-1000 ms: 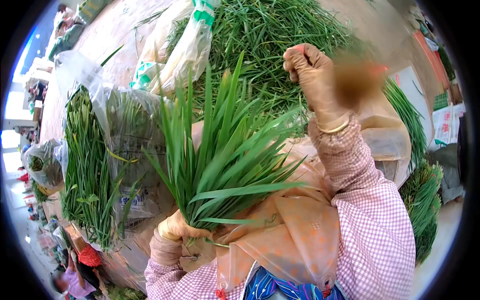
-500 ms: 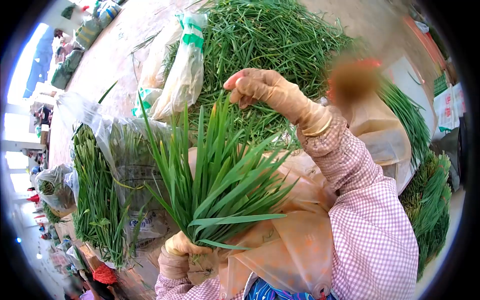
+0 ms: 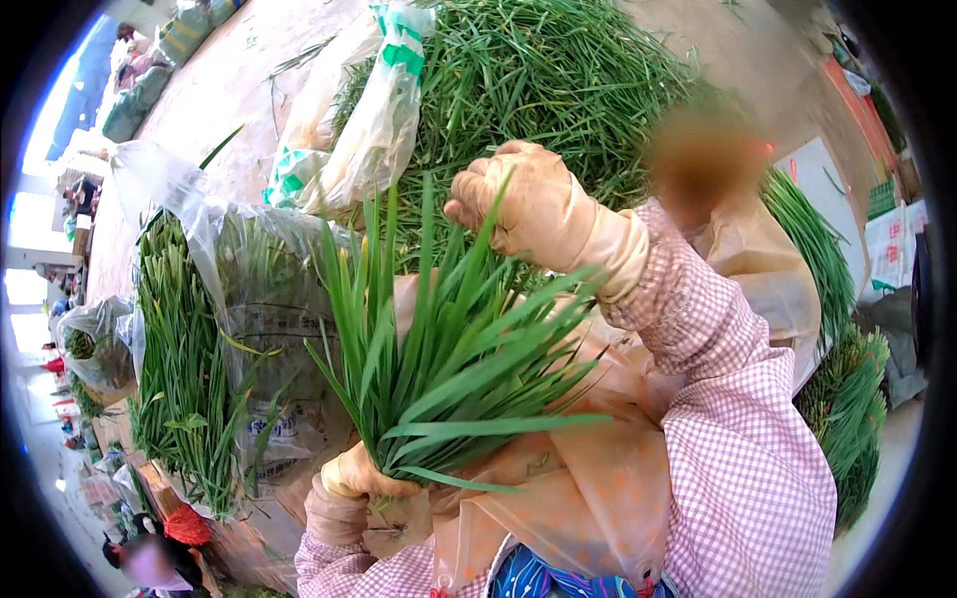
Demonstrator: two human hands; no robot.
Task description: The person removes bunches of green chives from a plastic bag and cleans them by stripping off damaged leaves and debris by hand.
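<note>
My left hand, in a pale glove, is wrapped round the base of a bunch of garlic chives. The flat green leaves fan upward and to the right, and a few tips look yellowish. My right hand, gloved too, hovers at the upper leaf tips with its fingers curled in. Whatever those fingers may pinch is hidden. Behind this hand lies a large loose heap of green leaves.
Left of the bunch, chives lie packed beside a clear plastic bag. A white-and-green plastic bag rests against the heap. More bundles are at right. A co-worker shows at lower left, and a blurred person is opposite.
My right hand has turned and lowered slightly toward the leaves, its fingers more curled. The bunch stays in my left hand. The view has shifted slightly.
</note>
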